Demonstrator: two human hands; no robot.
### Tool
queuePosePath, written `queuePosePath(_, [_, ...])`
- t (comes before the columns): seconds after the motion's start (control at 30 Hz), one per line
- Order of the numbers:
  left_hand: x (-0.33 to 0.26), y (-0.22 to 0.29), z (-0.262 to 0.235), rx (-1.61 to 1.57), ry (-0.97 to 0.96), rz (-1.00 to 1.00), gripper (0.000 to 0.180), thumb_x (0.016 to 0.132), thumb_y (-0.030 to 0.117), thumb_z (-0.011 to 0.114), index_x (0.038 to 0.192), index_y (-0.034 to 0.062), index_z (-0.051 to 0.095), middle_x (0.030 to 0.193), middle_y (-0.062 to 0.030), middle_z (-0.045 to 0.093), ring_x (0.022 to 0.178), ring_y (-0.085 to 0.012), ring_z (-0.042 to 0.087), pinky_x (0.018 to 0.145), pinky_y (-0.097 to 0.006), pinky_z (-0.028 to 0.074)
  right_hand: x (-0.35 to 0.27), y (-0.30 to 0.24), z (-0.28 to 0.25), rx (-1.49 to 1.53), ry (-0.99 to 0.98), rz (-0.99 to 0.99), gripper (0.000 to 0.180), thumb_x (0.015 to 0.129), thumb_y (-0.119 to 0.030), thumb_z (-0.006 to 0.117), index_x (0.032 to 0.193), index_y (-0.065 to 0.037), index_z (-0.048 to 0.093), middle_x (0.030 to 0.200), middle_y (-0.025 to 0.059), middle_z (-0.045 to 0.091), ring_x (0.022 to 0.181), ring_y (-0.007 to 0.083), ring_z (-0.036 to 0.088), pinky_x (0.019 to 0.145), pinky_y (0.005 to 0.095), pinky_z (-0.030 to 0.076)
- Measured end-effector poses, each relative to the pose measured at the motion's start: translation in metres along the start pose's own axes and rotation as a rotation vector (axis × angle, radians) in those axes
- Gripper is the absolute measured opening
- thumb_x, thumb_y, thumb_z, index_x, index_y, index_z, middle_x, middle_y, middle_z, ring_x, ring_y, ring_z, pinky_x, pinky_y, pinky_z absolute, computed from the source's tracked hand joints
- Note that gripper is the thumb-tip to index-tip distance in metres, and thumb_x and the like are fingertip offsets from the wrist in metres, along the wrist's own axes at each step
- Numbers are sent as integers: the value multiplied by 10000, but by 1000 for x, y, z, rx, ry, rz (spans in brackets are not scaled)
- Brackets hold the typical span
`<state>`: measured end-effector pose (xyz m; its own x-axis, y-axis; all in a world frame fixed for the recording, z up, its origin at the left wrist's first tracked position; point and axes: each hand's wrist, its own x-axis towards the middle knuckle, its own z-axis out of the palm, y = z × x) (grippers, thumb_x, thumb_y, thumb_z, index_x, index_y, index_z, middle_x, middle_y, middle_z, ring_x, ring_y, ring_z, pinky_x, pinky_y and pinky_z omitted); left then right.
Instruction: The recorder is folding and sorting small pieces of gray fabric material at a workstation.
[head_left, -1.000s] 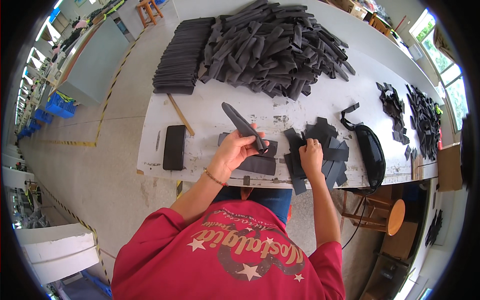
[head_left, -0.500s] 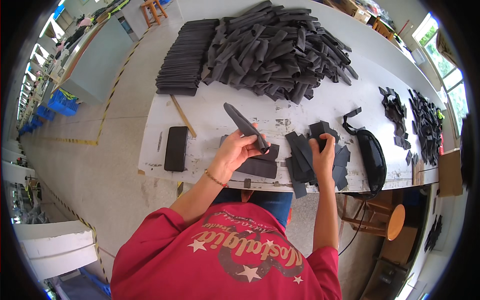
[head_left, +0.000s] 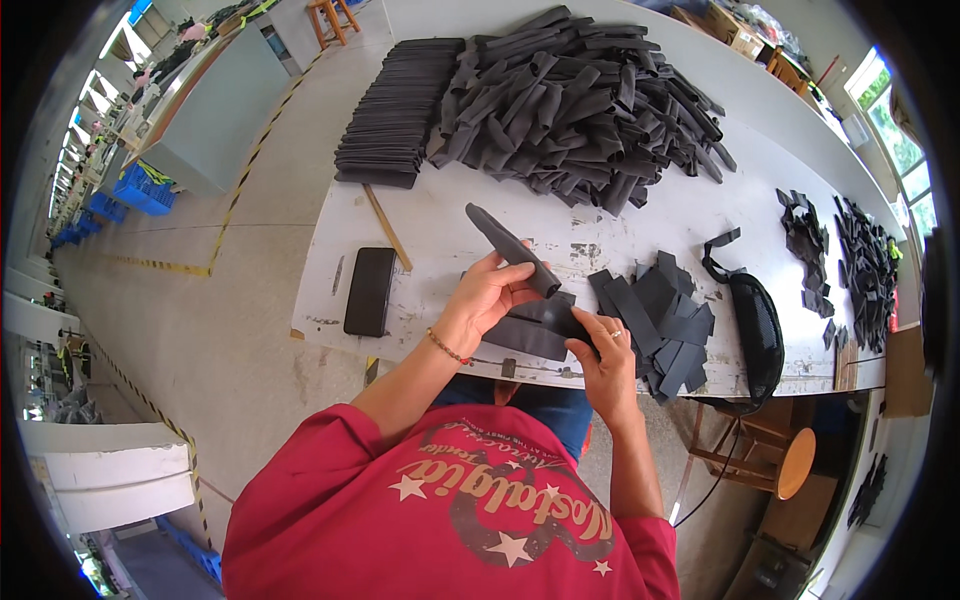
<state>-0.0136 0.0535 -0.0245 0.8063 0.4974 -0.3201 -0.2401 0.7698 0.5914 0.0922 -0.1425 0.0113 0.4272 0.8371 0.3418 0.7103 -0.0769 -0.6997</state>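
Tan lettering (head_left: 445,470) marks the red shirt (head_left: 310,500); the left fingers (head_left: 508,275) close round a dark tube (head_left: 500,238), the right fingers (head_left: 598,328) pinch a black strip (head_left: 578,330).

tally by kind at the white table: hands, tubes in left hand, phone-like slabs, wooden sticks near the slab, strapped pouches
hands (left hand, right hand): 2
dark tube: 1
black phone-like slab: 1
wooden stick: 1
strapped black pouch: 1
total: 6
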Motion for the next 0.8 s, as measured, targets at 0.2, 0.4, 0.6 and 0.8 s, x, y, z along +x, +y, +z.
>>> queuePosePath(0.2, [-6, 2, 2, 68, -61, -25, 461, 919, -37, 542, 1361, -2, 414, 1162, -208, 621, 1049, -305, 650, 897, -393, 568, 15, 11, -1, -82, 87, 31, 319, 803, -57, 705, 1121, -45, 678, 945, 85, 650, 889, 256, 566, 825, 355, 410])
queuePosePath(0.4, [-3, 4, -3, 97, 20, -32, 379, 916, -30, 554, 1287, -41, 478, 1138, -177, 634, 1044, -272, 652, 887, -382, 574, 13, 4, -9, 67, 63, 120, 351, 786, 29, 680, 1133, -21, 673, 995, 122, 659, 925, 262, 582, 852, 332, 447])
queuePosePath(0.6, [0, 3, -4, 77, -24, -60, 298, 928, 4, 563, 1221, -43, 531, 1123, -158, 644, 1040, -263, 654, 879, -378, 576, 18, -1, -13, -117, 100, -72, 297, 789, -57, 720, 1085, -70, 700, 915, 43, 663, 813, 219, 563, 754, 333, 401])
queuePosePath(0.8, [-4, 3, 0, 113, -70, -70, 291, 919, -10, 565, 1206, -43, 535, 1124, -159, 635, 1029, -272, 653, 882, -389, 575, 25, -2, -18, -266, 100, -156, 294, 778, -84, 733, 1070, -93, 701, 905, 26, 653, 809, 210, 567, 753, 346, 411])
